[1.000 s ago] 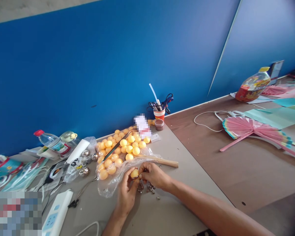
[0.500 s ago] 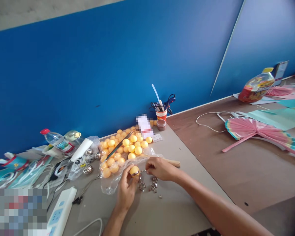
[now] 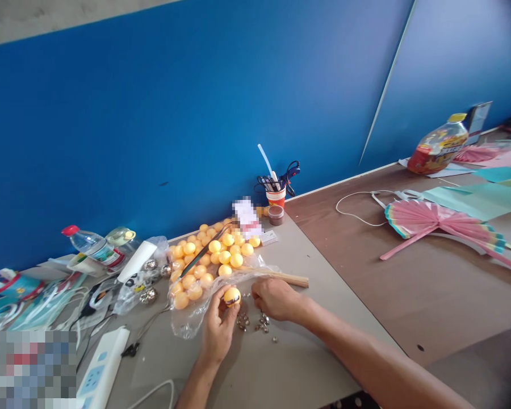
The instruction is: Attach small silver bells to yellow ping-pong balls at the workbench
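My left hand [image 3: 218, 330] is closed around an orange ping-pong ball [image 3: 232, 296] with a shiny dark band on its lower side, held upright between thumb and fingers. To its right, my right hand [image 3: 276, 298] hovers low over the table, its fingertips pinched together. Whatever lies between those fingertips is too small to make out. Beneath and between the hands, small shiny metal pieces lie in two loose clusters, a left cluster [image 3: 243, 322] and a right cluster [image 3: 263, 322]. One single metal piece [image 3: 275, 339] rests apart, nearer to me.
Behind my hands lies a clear bag [image 3: 187, 321] of orange balls, with a wooden stick [image 3: 296, 280] beside it. A paper cup [image 3: 276, 197] holds pens and a cable. At left are a power strip [image 3: 100, 363], bottles and silvery balls. A pink paper fan [image 3: 438, 218] lies right.
My right hand has shifted slightly towards the right metal cluster. The ball in my left hand has turned a little, showing more of its upper side. The camera view has moved slightly.
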Demonstrator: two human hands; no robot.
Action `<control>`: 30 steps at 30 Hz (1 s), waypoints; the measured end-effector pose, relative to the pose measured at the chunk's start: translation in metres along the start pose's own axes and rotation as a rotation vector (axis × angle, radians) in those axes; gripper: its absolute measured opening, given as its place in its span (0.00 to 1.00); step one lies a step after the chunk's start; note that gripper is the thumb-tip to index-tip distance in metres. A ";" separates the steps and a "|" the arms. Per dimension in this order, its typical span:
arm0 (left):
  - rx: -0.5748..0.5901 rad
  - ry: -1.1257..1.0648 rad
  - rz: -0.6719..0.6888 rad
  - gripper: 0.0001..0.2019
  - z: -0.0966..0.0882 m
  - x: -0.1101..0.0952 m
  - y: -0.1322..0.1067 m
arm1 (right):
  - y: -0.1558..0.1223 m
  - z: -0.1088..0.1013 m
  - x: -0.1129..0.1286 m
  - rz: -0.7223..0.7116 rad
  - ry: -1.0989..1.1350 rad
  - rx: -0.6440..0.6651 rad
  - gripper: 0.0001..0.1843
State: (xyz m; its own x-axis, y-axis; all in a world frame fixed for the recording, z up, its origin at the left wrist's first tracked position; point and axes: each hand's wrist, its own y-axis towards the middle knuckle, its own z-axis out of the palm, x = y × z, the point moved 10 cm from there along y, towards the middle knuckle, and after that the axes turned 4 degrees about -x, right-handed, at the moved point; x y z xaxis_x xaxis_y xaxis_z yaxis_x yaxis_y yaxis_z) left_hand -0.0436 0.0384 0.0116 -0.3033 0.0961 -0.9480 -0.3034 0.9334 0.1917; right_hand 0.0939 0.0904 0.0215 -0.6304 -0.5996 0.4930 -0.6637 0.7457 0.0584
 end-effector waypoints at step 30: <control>0.039 0.025 0.027 0.20 0.005 0.001 -0.001 | 0.005 0.016 0.025 -0.223 -0.056 -0.143 0.06</control>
State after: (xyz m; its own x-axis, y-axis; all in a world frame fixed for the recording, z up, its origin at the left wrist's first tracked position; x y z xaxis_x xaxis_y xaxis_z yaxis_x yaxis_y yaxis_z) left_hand -0.0392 0.0399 0.0089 -0.3331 0.1132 -0.9361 -0.2597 0.9433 0.2066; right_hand 0.0682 0.0747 0.0200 -0.4991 -0.7657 0.4058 -0.7275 0.6246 0.2838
